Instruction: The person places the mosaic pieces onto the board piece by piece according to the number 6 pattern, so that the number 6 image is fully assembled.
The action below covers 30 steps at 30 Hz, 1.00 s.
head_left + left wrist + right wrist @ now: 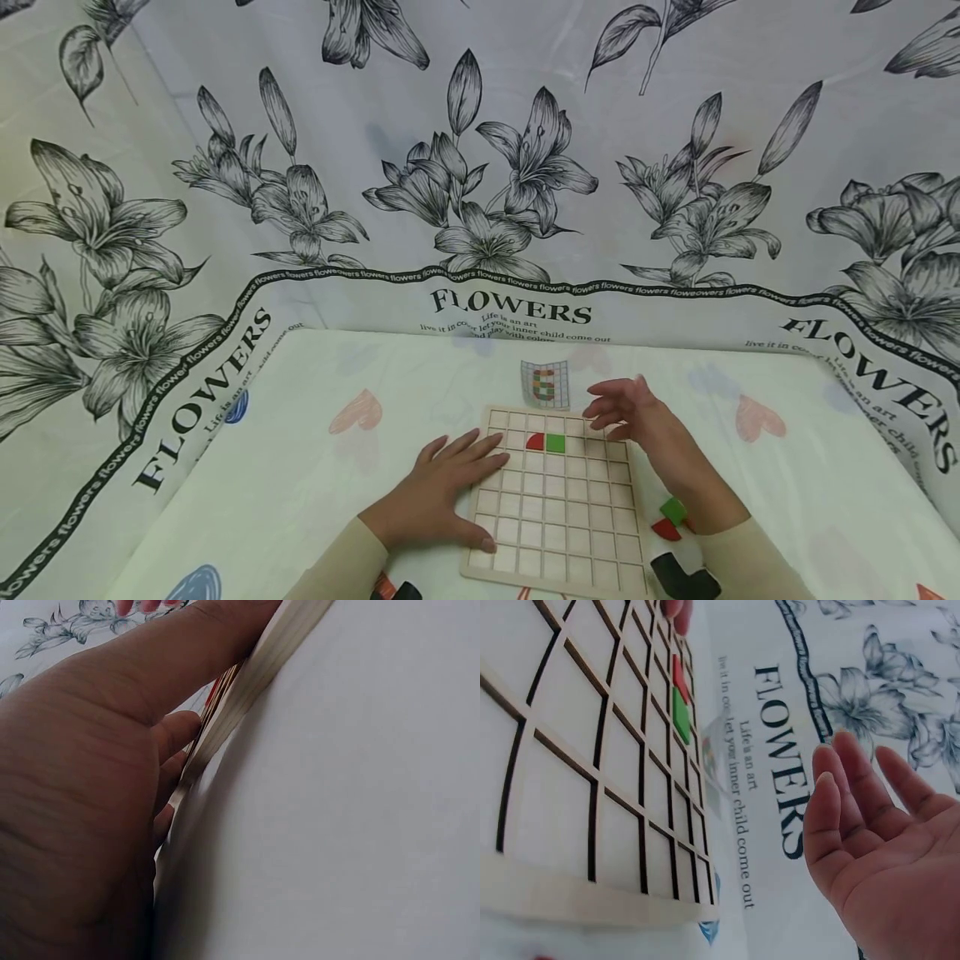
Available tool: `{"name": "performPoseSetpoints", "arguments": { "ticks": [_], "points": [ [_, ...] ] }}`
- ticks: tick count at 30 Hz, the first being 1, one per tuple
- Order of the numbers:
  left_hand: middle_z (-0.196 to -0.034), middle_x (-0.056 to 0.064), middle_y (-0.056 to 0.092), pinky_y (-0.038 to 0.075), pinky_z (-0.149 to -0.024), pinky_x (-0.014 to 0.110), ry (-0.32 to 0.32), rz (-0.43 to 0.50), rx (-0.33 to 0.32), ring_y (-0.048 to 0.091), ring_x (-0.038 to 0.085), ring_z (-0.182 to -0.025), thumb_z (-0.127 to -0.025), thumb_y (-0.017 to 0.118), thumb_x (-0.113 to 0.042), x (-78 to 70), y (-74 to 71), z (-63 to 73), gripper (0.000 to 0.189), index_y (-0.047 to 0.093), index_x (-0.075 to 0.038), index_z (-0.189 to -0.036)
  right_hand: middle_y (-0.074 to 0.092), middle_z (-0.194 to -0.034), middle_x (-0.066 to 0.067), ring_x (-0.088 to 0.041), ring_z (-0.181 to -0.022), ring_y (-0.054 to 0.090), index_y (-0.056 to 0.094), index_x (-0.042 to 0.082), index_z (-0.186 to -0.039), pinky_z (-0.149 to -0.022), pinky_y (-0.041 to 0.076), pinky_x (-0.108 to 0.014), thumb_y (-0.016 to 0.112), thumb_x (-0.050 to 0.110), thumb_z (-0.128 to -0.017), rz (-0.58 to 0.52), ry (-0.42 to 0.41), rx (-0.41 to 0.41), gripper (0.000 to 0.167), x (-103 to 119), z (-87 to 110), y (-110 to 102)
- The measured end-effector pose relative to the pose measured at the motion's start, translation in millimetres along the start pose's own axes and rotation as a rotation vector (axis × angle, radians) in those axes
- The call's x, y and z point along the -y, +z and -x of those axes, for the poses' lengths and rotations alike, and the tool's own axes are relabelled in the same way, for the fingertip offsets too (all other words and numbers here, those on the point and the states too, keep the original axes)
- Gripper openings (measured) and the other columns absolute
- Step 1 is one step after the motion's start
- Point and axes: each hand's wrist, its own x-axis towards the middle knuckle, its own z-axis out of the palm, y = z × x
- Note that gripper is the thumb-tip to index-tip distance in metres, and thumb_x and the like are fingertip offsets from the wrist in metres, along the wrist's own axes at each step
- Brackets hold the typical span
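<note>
A wooden grid board (554, 508) lies on the table, a red quarter-round piece (536, 442) and a green square piece (555, 443) side by side in its upper rows. Along its left edge rests my left hand (442, 492), fingers spread over the rim and thumb on the lower left cells. My right hand (628, 408) hovers at the board's upper right corner. In the right wrist view that hand (892, 840) has loosely bent fingers and an empty palm. The left wrist view shows the left thumb (187, 656) at the board's side edge (247, 690).
A small printed card (546, 383) with a coloured pattern on a grid lies just beyond the board. Right of the board, near my sleeve, are a loose green piece (673, 510), a red piece (666, 529) and a black object (684, 578). A flower-printed curtain (487, 167) stands behind the table.
</note>
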Motion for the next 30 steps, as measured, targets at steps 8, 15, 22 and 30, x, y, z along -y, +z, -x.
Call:
{"name": "performPoseSetpoints", "arguments": {
  "ticks": [8, 15, 22, 30],
  "points": [
    [-0.178, -0.012, 0.023, 0.007, -0.126, 0.065, 0.003, -0.011, -0.01, 0.013, 0.022, -0.165, -0.078, 0.081, -0.079, 1.3, 1.1, -0.9, 0.113, 0.041, -0.029, -0.171, 0.064, -0.13, -0.028, -0.035, -0.116, 0.065, 0.057, 0.005, -0.148, -0.095, 0.055, -0.036, 0.009, 0.037, -0.12, -0.028, -0.1, 0.049, 0.064, 3, 17.9, -17],
    [-0.178, -0.013, 0.024, 0.007, -0.126, 0.065, -0.003, -0.006, -0.006, 0.012, 0.021, -0.165, -0.079, 0.082, -0.079, 1.2, 1.4, -0.1, 0.112, 0.042, -0.03, -0.171, 0.064, -0.131, -0.025, -0.033, -0.119, 0.065, 0.056, 0.004, -0.149, -0.096, 0.052, -0.035, 0.009, 0.036, -0.12, -0.01, -0.057, 0.066, 0.063, -3, 35.2, -24],
    [-0.178, -0.012, 0.023, 0.007, -0.126, 0.066, 0.001, -0.007, -0.007, 0.012, 0.022, -0.165, -0.079, 0.082, -0.079, 1.2, 0.9, 1.2, 0.112, 0.041, -0.029, -0.171, 0.066, -0.133, -0.025, -0.032, -0.119, 0.065, 0.055, 0.006, -0.149, -0.097, 0.053, -0.033, 0.012, 0.033, -0.12, 0.024, -0.002, 0.042, 0.059, -13, 50.4, -32],
    [-0.178, -0.014, 0.023, 0.008, -0.125, 0.067, 0.003, -0.004, -0.005, 0.012, 0.022, -0.165, -0.078, 0.082, -0.079, 2.5, 1.6, 2.6, 0.112, 0.042, -0.03, -0.171, 0.063, -0.134, -0.026, -0.028, -0.121, 0.064, 0.05, -0.001, -0.152, -0.098, 0.053, -0.031, 0.016, 0.031, -0.121, 0.098, 0.05, 0.018, 0.056, -23, 67.2, -42]
  ]
}}
